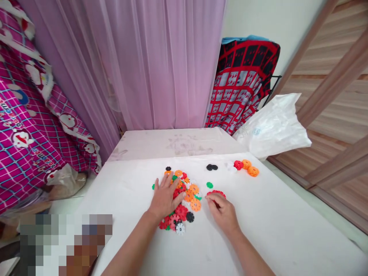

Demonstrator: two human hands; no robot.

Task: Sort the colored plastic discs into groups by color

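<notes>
My left hand (165,197) lies with its fingers spread on a pile of notched plastic discs (181,211) in red, orange, green, black and white. To the right of the pile, my right hand (221,212) has its fingers curled together beside some red discs (217,193); what its fingertips hold, if anything, is too small to tell. Just beyond it lies a green disc (209,185). A white disc (180,229) and a black disc (190,217) sit at the pile's near edge.
Black discs (212,167) lie farther back on the white-covered table (276,214). Red, orange and white discs (246,165) are grouped at the back right. A white plastic bag (273,126) stands at the table's right back edge, and a purple curtain (161,65) hangs behind.
</notes>
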